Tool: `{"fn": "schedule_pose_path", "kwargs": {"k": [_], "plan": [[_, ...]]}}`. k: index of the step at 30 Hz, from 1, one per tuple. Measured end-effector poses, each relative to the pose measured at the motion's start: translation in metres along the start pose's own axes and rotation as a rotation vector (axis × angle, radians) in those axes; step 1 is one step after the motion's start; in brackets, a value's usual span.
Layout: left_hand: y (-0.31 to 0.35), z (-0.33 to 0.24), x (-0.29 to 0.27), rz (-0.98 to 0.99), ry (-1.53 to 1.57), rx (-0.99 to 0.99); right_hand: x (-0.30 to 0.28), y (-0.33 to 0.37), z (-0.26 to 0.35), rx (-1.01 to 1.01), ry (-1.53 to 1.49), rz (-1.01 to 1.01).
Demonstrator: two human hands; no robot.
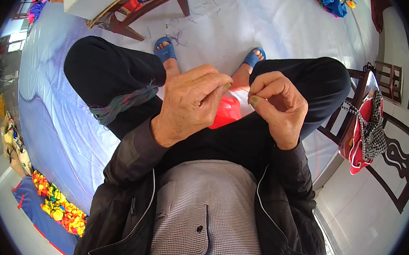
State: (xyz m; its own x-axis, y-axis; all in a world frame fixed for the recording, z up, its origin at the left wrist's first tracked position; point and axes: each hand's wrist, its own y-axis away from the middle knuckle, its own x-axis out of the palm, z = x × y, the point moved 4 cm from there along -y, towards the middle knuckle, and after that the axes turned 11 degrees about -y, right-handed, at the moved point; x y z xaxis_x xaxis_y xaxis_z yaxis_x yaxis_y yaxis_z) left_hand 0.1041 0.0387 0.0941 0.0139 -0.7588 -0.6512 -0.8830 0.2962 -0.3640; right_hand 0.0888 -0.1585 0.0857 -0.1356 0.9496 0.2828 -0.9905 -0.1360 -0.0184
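My left hand (192, 103) is raised over my lap, its fingers curled and the thumb pressed to the forefinger. Level with it, a short gap away, my right hand (281, 109) pinches thumb against fingertips. Whatever sits in either pinch is too fine to make out. A bundle of multicoloured threads (125, 104), mostly green and purple, lies across my left thigh beside the left wrist. Below and between the hands, a bright red thing (227, 112) shows between my legs, partly hidden by my left hand and trousers.
Loose thread scraps (177, 35) litter the pale sheeting (231, 15) ahead of my blue slippers (165, 50). A wooden stool (151, 3) stands far left. Colourful bunched fabric lies far right (335, 4) and near left (63, 207). A chair with a red bag (359, 133) is at right.
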Motion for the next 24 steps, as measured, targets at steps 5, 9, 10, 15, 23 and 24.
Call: {"fn": "schedule_pose_path", "kwargs": {"k": [5, 9, 10, 15, 23, 24], "plan": [[0.006, -0.005, -0.004, -0.031, 0.036, -0.019, 0.004, 0.006, -0.006, -0.025, -0.067, -0.083], [0.017, 0.000, 0.003, -0.035, 0.072, -0.041, -0.002, 0.018, -0.019, 0.013, -0.101, -0.085], [0.016, 0.000, 0.003, -0.042, 0.096, -0.057, -0.002, 0.018, -0.019, 0.001, -0.097, -0.079], [0.015, -0.006, -0.001, -0.055, 0.074, -0.050, 0.003, 0.013, -0.009, -0.006, -0.186, -0.156], [0.008, -0.002, -0.002, -0.063, 0.089, -0.030, 0.001, 0.004, 0.001, -0.012, -0.146, -0.179], [0.008, -0.002, -0.002, -0.045, 0.089, -0.035, 0.001, 0.004, 0.001, -0.018, -0.166, -0.181]]}}
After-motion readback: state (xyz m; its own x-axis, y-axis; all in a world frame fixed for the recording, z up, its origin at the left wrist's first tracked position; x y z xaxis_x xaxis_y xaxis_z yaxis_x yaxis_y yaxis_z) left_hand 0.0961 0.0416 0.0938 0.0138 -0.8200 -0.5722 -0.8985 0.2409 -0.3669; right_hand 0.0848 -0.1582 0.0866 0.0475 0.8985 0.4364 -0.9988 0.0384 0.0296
